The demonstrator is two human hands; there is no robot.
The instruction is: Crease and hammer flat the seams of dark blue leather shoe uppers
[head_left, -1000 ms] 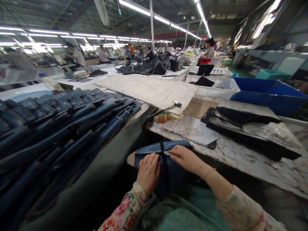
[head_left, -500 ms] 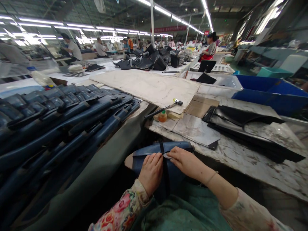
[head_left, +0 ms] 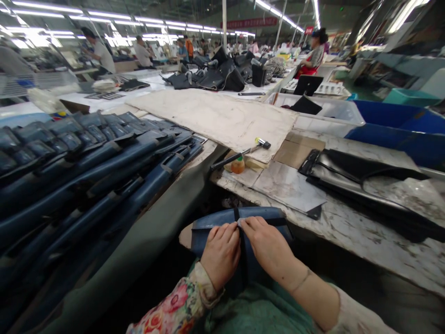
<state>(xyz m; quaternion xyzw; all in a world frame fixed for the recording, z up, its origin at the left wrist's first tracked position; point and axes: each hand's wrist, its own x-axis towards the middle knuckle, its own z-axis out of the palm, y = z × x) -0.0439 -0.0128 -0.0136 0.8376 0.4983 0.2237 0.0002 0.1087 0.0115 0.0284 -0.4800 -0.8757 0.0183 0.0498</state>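
Note:
A dark blue leather panel (head_left: 215, 222) with a black strap (head_left: 237, 214) down its middle rests on my lap, just below the worktable's edge. My left hand (head_left: 222, 253) lies curled on the panel left of the strap, fingertips pressing at its top edge. My right hand (head_left: 269, 248) sits right of the strap, its fingers pinched together at the top of the strap beside the left fingertips. Both hands touch the panel and nearly meet at the strap.
A large stack of similar blue leather pieces (head_left: 86, 171) fills the left. On the stained worktable (head_left: 365, 222) lie a hammer (head_left: 243, 152), a small orange bottle (head_left: 238, 165), a grey sheet (head_left: 288, 185) and black leather pieces (head_left: 354, 174). Blue bins (head_left: 396, 125) stand at right. Other people work far behind.
My right hand slid left to meet the left hand at the strap's top. The camera tipped slightly downward and closer.

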